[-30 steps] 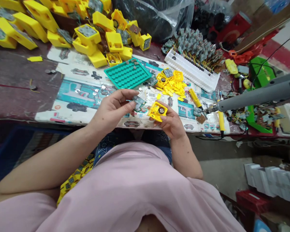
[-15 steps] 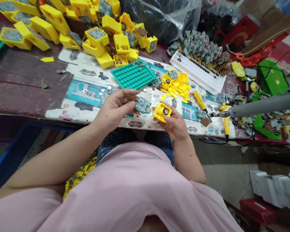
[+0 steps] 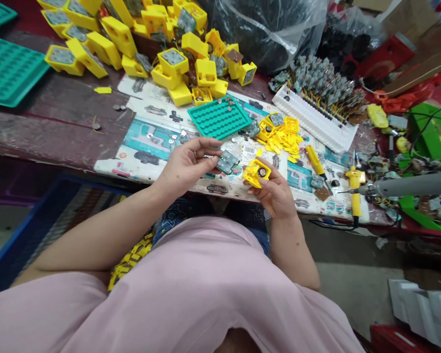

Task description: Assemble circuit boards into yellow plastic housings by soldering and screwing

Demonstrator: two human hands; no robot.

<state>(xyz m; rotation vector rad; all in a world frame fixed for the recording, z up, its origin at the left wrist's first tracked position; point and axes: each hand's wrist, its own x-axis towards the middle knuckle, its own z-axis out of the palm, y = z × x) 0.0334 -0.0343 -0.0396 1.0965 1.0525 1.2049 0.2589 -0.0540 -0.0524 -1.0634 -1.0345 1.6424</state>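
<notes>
Between the thumb and fingers of my left hand (image 3: 191, 164) is a small grey-green circuit board (image 3: 228, 162), pinched at its left edge. My right hand (image 3: 275, 190) grips a yellow plastic housing (image 3: 256, 173) with a round dark part seated in it. Thin wires seem to run across the short gap from board to housing. Both are held just above the printed cardboard at the table's near edge. Beyond my hands lie a teal ridged tray (image 3: 220, 117) with a few small round parts on it and a pile of small yellow plastic pieces (image 3: 279, 139).
Yellow housings (image 3: 172, 61) are heaped at the back left. A white foam rack (image 3: 312, 120) holds many wired boards. On the right lie a yellow-handled tool (image 3: 316, 161) and a grey rod (image 3: 411, 185). A blue crate (image 3: 25, 230) stands below on the left.
The camera view has turned left, so the scene shifts rightward and more teal tray shows at far left. Both hands keep hold of the board and the housing, nearly unchanged.
</notes>
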